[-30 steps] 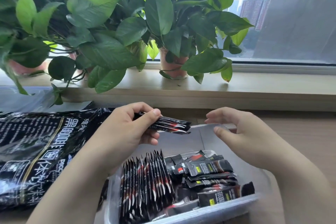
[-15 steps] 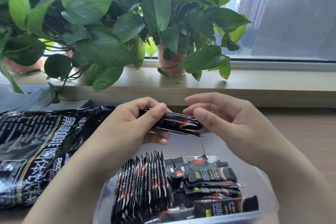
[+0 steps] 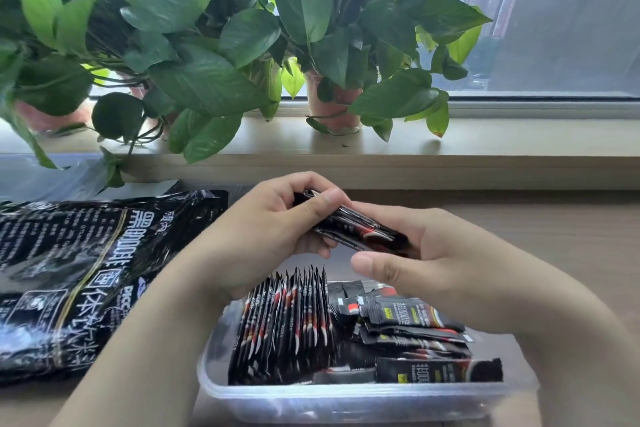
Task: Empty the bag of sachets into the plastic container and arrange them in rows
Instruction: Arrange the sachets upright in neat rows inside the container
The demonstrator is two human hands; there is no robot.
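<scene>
The task looks, in my judgement, about halfway; the large black crinkled foil bag with white lettering (image 3: 86, 270) lies flat just to the left of the clear rectangular plastic container (image 3: 346, 402), and it seems already emptied, though I cannot see its opening. Inside the container, in its left part, one row of narrow black sachets with red marks (image 3: 287, 326) stands upright on edge, packed close together; in the right part of the container a loose heap of the same black sachets (image 3: 408, 329) lies flat and crossed over each other, not yet in any row. So the emptying appears done; the arranging is left for this heap and for what the hands hold.

Above the far side of the container both hands hold a small bundle of black sachets (image 3: 360, 230). The left hand (image 3: 277, 229) pinches one end, the thumb on top and the fingers curled below; the right hand (image 3: 443, 263) cups the other end with its fingers behind, while its thumb stands a little apart under the bundle. I think the bundle is being squared before it goes down beside the upright row.

Beyond the container, green leafy pot plants (image 3: 214, 45) stand on the window ledge.
</scene>
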